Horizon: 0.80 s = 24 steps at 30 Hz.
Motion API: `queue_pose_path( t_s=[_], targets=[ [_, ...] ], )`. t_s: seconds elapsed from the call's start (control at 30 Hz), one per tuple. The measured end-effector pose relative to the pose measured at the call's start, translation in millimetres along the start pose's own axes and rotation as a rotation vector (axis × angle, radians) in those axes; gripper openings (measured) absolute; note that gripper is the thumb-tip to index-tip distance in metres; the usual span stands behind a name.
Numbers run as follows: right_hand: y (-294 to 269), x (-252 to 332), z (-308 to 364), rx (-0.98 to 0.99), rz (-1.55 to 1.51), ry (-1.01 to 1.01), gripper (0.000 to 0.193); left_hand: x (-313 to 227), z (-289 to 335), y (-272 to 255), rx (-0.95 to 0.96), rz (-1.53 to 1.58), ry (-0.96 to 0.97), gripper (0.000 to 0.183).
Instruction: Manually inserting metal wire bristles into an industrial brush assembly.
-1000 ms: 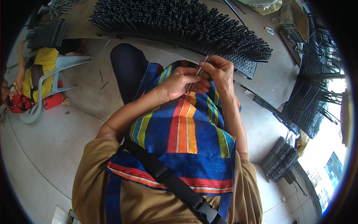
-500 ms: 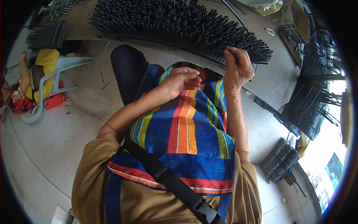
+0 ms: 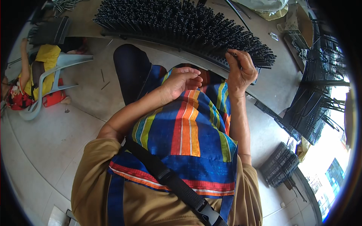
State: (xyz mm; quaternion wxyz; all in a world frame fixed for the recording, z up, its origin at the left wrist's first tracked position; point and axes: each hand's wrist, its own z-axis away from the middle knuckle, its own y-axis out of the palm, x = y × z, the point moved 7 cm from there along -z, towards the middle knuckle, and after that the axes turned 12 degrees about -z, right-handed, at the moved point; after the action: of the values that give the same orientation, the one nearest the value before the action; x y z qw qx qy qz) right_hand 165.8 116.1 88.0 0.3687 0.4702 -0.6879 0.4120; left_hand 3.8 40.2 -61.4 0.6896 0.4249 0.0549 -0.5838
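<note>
One dark rod [image 3: 234, 55] was pinched between thumb and forefinger of the right hand [image 3: 243, 71], head view; the fingers hid most of its length, so its lower end could not be made out. Position: at the near edge of a black perforated tray [image 3: 215, 59], toward its right end. Many black rods [image 3: 177, 22] stood close-packed in the tray, splaying outward at the rim. The tray rested on a grey bench [image 3: 279, 83]. Left hand [image 3: 184, 81]: fingers loosely curled, thumb apart from them, nothing visible in the grasp; it was over the striped apron [image 3: 186, 124], well apart from the tray. Left side: a co-worker in a yellow garment [image 3: 47, 58] on a pale plastic chair [image 3: 71, 61]; thin loose rods [image 3: 105, 85] on the floor. Right side: black mesh baskets [image 3: 279, 165].
</note>
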Motion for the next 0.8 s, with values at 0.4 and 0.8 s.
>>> queue_pose_path(
  t_s=[0.4, 0.8],
  targets=[
    [10, -1, 1, 0.107, 0.027, -0.036, 0.014, 1, 2, -1, 0.0, 0.031, 0.024, 0.02],
    [24, -6, -5, 0.102, 0.17, 0.001, 0.017, -6, -1, -6, -0.034, 0.002, 0.016, 0.019]
  ],
)
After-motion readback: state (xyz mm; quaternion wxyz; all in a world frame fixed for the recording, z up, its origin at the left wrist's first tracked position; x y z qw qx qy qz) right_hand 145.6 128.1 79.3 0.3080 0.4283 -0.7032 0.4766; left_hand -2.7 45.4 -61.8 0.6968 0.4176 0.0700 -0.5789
